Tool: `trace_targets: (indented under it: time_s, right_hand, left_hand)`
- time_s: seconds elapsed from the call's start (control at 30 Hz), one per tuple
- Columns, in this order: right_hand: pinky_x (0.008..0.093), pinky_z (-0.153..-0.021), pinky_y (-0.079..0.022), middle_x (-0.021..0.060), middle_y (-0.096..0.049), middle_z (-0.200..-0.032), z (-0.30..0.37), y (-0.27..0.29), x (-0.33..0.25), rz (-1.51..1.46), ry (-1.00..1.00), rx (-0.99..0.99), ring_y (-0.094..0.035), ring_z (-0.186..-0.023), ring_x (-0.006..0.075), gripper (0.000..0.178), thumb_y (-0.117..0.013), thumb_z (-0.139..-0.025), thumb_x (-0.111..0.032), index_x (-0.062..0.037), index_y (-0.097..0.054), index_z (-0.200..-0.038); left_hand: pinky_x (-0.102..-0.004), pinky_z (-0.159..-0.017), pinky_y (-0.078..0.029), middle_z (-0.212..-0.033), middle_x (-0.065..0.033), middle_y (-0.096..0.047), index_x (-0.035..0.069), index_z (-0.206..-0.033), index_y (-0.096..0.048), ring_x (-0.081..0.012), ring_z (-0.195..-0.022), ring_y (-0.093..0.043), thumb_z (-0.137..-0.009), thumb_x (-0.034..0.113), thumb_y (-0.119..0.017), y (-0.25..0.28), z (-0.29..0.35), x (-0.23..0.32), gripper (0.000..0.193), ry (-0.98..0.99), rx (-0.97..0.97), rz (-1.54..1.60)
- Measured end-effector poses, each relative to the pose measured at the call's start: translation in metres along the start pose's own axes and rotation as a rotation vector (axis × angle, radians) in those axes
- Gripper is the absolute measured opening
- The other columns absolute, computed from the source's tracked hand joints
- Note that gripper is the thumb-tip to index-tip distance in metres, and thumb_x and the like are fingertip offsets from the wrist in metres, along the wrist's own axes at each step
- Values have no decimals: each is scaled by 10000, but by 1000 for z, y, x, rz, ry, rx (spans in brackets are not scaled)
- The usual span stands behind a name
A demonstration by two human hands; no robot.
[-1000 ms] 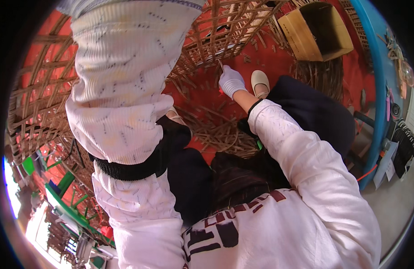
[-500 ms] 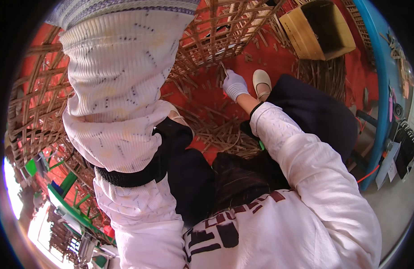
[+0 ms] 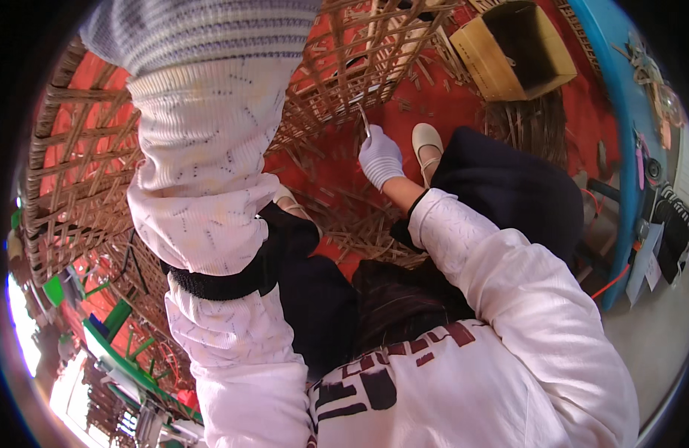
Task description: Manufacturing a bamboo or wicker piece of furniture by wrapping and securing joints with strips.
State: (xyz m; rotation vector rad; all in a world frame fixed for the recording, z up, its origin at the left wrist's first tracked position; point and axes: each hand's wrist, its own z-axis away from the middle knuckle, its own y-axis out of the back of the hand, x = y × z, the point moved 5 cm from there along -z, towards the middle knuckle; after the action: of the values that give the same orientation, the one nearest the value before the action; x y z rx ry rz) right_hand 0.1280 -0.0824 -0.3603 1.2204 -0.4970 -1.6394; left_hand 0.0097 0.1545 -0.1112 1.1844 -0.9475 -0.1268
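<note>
My left hand (image 3: 199, 33), in a striped grey-purple knit glove, reaches up past the top edge, close in front of the camera. Its fingers lie out of view. A brown woven lattice basketwork piece (image 3: 83, 160) spreads beside and behind that arm and continues to the right. My right hand (image 3: 380, 158), in a similar glove, is low over the red floor covering, closed around a thin, pointed, light-coloured tool (image 3: 364, 119). The tool's tip points up toward the lower edge of the basketwork. Its exact kind is too small to tell.
An open cardboard box (image 3: 494, 63) sits at the upper right, near a bundle of brown strips (image 3: 535, 127). Cut strips (image 3: 359, 231) litter the red floor (image 3: 404, 112). A blue-edged table (image 3: 621, 149) stands right; a green frame (image 3: 128, 358) is at lower left.
My right hand and its tool have shifted slightly left and down in the picture. The box and basketwork have shifted too as the view moved. More of the left glove shows.
</note>
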Motion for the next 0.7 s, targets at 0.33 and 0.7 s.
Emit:
trace_targets:
  time_s: [0.33, 0.7]
  right_hand:
    - [521, -776, -516, 228, -686, -949, 10, 26, -15, -30, 85, 16, -658, -893, 425, 231, -514, -953, -157, -60, -574, -1154]
    - [529, -782, -512, 224, -675, -982, 43, 62, -54, -274, 196, 137, -652, -884, 432, 220, -524, -955, -153, -71, -547, -1158]
  left_hand:
    - [-271, -757, -556, -987, -55, -684, 24, -1155, -537, -149, -905, -657, -743, 235, -808, -11, -12, 2, 537, 137, -156, -96]
    - [-276, -677, -555, -906, -68, -666, 17, -1041, -543, -158, -787, -651, -779, 219, -721, 18, -15, 12, 376, -133, 120, -2]
